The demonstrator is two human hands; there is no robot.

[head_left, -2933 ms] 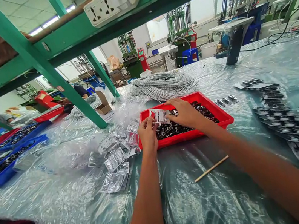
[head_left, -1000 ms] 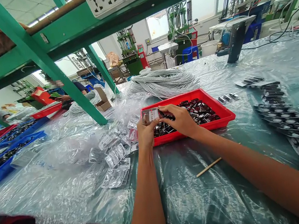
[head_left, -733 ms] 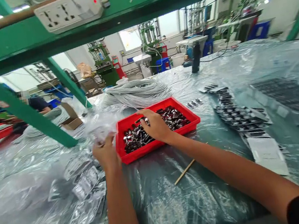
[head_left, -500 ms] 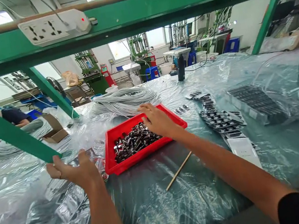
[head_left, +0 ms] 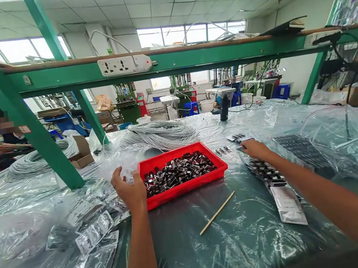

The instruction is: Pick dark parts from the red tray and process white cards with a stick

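My left hand (head_left: 129, 189) is at the left end of a red plastic tray (head_left: 182, 194), thumb and fingers apart, its thumb side close against the rim. Small shiny black and metal parts (head_left: 178, 170) fill the tray in a loose heap. Right of it, my right hand (head_left: 256, 149) reaches to the far end of a row of silvery packs with dark parts (head_left: 268, 174). Its fingers are pressed together, with a thin dark edge at the fingertips that I cannot make out. A few small metal parts (head_left: 223, 150) lie between tray and hand.
A thin wooden stick (head_left: 217, 212) lies before the tray. Silvery packs (head_left: 94, 232) lie on the left, cable coils (head_left: 160, 135) behind. A dark bottle (head_left: 224, 108) stands farther back. A green frame (head_left: 187, 61) carries a power strip (head_left: 124, 65). Another person sits far left.
My right hand has left the parts in the tray and moved right to the packs. My left hand has come closer to the tray's left end. The camera view has tilted up.
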